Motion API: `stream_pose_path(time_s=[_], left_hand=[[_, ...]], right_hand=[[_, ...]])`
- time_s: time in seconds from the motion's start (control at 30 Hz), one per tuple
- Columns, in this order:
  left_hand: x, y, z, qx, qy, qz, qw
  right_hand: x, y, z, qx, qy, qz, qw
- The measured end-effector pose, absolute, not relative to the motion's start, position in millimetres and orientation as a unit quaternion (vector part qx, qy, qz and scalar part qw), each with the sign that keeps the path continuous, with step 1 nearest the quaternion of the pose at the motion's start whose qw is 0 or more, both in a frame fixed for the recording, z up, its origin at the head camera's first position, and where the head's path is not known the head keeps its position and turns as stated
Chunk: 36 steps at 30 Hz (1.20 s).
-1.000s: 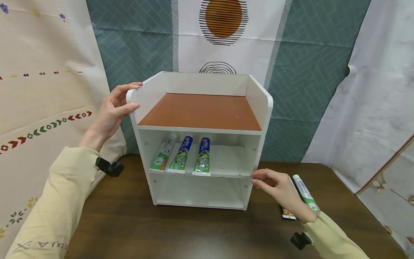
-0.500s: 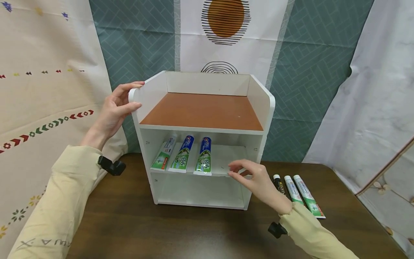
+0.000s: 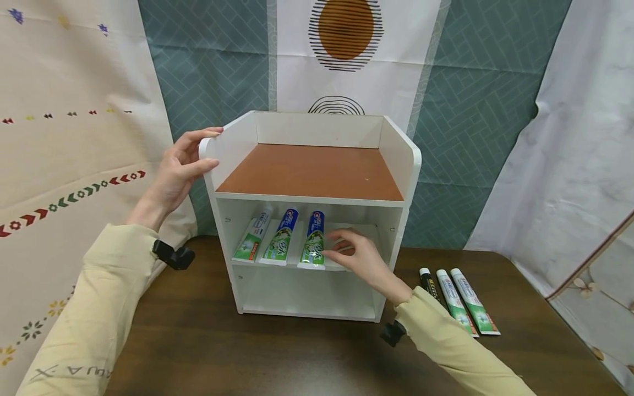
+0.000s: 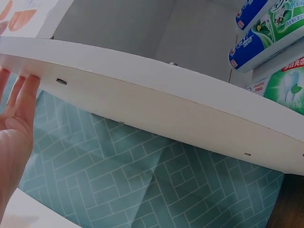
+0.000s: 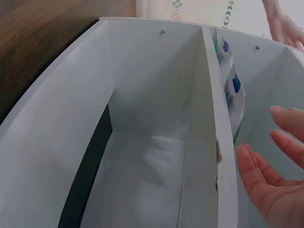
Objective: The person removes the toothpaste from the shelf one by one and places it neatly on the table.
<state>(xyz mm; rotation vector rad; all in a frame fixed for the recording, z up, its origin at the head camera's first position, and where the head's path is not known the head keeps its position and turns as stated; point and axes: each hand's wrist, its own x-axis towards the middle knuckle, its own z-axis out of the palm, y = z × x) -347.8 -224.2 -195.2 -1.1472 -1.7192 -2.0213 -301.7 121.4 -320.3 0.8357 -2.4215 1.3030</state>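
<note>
A white shelf unit (image 3: 308, 202) with a brown top board stands on the table. My left hand (image 3: 177, 170) grips the upper corner of its left side panel, thumb at the front edge. Several fingertips lie against the panel's outer face in the left wrist view. On the middle shelf lie three toothpaste tubes: a white and green tube (image 3: 251, 240) at the left, a blue and green tube (image 3: 281, 236) beside it, and another blue and green tube (image 3: 313, 242). My right hand (image 3: 364, 259) is at that third tube's right side, fingers loosely bent, thumb and fingers apart with nothing held.
To the right of the unit, a black tube (image 3: 428, 283) and two white and green toothpaste tubes, a nearer one (image 3: 455, 302) and an outer one (image 3: 475, 302), lie side by side on the dark wooden table (image 3: 297, 357). Fabric curtains (image 3: 495, 110) hang around the table.
My right hand has moved left from the unit's right edge into the middle shelf, up to the third tube. The tubes at the right came into sight. My left hand stays at the panel.
</note>
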Motion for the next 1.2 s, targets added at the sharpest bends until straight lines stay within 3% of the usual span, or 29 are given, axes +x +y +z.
stream_pose_path(time_s=[0.47,1.2], left_hand=[[-347.7,-221.6,-193.5,-0.401,-0.584,-0.695,0.122],[-346.2,-222.1,-195.5,-0.392,-0.587,-0.698,0.124]], right_hand=[[-306.3,93.8,-311.7,0.202,-0.891,0.397,0.089],[-311.9,80.4,-298.2,0.167,-0.898,0.406,-0.006]])
